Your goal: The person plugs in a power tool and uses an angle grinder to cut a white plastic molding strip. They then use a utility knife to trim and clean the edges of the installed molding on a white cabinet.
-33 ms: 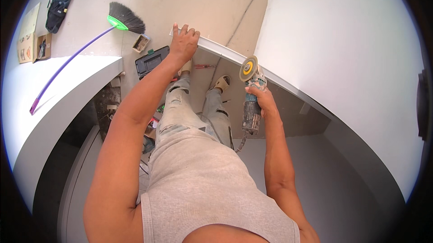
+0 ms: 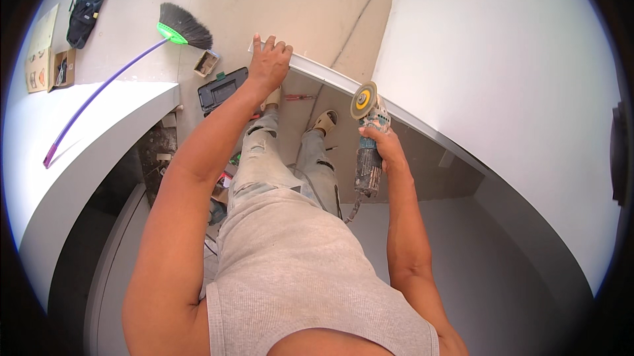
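My left hand (image 2: 269, 64) grips a long white channel strip (image 2: 323, 75) close to its far-left end, fingers curled over it. The strip runs away from that hand to the right, along the edge of a large white wall surface. My right hand (image 2: 386, 146) is wrapped round a teal and dark angle grinder (image 2: 368, 164), its body dusty. A disc with a yellow centre (image 2: 363, 100) sits at the grinder's far end, beside the strip's near edge; whether they touch I cannot tell. From the grinder's near end a cord (image 2: 354, 211) hangs down.
Red-handled pliers (image 2: 300, 97) lie on the floor near my feet, which wear light sandals (image 2: 325, 120). An open black toolbox (image 2: 223, 90) is beside my left forearm. A broom (image 2: 109, 82), a small box (image 2: 206, 63), a dark bag (image 2: 92, 4) and an open carton (image 2: 63, 69) are farther left.
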Demonstrator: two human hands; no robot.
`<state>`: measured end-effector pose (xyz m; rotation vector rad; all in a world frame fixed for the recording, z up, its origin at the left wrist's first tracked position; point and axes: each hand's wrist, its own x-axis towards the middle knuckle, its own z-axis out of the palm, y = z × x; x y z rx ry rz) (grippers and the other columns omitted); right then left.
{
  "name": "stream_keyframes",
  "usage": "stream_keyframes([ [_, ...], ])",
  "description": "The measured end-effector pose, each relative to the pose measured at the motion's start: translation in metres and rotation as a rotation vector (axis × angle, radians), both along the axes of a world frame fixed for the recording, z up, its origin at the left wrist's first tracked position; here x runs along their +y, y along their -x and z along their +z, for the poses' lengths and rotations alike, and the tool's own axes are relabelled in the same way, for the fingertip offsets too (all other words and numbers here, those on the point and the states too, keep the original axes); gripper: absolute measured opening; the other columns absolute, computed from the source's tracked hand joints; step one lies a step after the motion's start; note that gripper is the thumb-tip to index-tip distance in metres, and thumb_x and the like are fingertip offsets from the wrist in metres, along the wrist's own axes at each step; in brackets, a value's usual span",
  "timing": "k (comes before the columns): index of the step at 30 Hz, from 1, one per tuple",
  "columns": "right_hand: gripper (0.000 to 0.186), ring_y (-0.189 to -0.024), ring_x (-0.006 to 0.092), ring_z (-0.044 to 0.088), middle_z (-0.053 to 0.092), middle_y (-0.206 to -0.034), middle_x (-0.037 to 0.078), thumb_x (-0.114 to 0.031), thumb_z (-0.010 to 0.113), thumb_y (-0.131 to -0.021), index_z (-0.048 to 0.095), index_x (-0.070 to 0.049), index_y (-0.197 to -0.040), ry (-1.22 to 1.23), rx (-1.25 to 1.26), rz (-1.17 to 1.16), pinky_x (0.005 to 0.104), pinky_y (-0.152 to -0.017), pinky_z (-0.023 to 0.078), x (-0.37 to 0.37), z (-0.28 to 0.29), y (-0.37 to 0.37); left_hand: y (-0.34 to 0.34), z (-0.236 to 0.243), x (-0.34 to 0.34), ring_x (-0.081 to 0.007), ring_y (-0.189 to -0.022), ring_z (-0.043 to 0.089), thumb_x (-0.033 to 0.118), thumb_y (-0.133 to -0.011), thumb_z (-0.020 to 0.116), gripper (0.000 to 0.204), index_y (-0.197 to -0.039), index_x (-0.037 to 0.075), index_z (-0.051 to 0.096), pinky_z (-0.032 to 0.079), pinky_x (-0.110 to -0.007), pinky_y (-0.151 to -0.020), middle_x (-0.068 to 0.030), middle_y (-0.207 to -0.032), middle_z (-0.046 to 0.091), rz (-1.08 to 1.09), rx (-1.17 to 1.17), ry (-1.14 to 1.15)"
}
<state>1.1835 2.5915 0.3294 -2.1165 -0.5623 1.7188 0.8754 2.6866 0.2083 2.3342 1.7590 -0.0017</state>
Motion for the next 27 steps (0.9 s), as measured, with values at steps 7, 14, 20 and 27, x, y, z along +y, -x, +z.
stream_keyframes([
  [7, 0.039, -0.06, 0.0173, 0.063, 0.061, -0.081, 0.005, -0.015, 0.077, -0.077, 0.057, 0.0, -0.107, 0.011, -0.024, 0.006, 0.0332, -0.052, 0.057, 0.002, 0.0, 0.001, 0.0, 0.0, 0.001, -0.0325, -0.135, 0.048, 0.023, -0.083, 0.075, 0.051, -0.13, 0.01, 0.058, 0.027, -0.066, -0.114, -0.0079, -0.131, 0.061, -0.001, 0.005, 0.008],
  [14, 0.048, -0.073, 0.0169, 0.063, 0.064, -0.09, 0.007, -0.014, 0.079, -0.074, 0.058, 0.001, -0.113, 0.034, -0.009, -0.001, 0.0334, -0.063, 0.054, 0.008, 0.001, 0.003, 0.002, -0.006, 0.004, -0.0333, -0.132, 0.05, 0.011, -0.091, 0.052, 0.03, -0.119, 0.006, 0.064, 0.026, -0.067, -0.113, -0.0108, -0.119, 0.065, 0.014, -0.094, -0.098],
  [20, 0.052, -0.081, 0.0174, 0.063, 0.065, -0.095, 0.008, -0.015, 0.079, -0.073, 0.058, 0.002, -0.117, 0.058, -0.015, -0.006, 0.0339, -0.07, 0.052, 0.009, -0.001, 0.002, 0.002, -0.007, 0.005, -0.0333, -0.133, 0.05, 0.01, -0.091, 0.053, 0.03, -0.119, 0.006, 0.064, 0.026, -0.067, -0.113, -0.011, -0.119, 0.065, 0.012, -0.103, -0.104],
  [27, 0.051, -0.079, 0.0169, 0.063, 0.065, -0.093, 0.008, -0.015, 0.079, -0.073, 0.058, 0.002, -0.116, 0.073, -0.014, -0.002, 0.0336, -0.071, 0.052, 0.01, 0.002, 0.004, 0.003, -0.008, 0.006, -0.0335, -0.133, 0.05, 0.011, -0.091, 0.054, 0.031, -0.119, 0.006, 0.064, 0.026, -0.067, -0.113, -0.0112, -0.119, 0.065, 0.006, -0.091, -0.098],
])
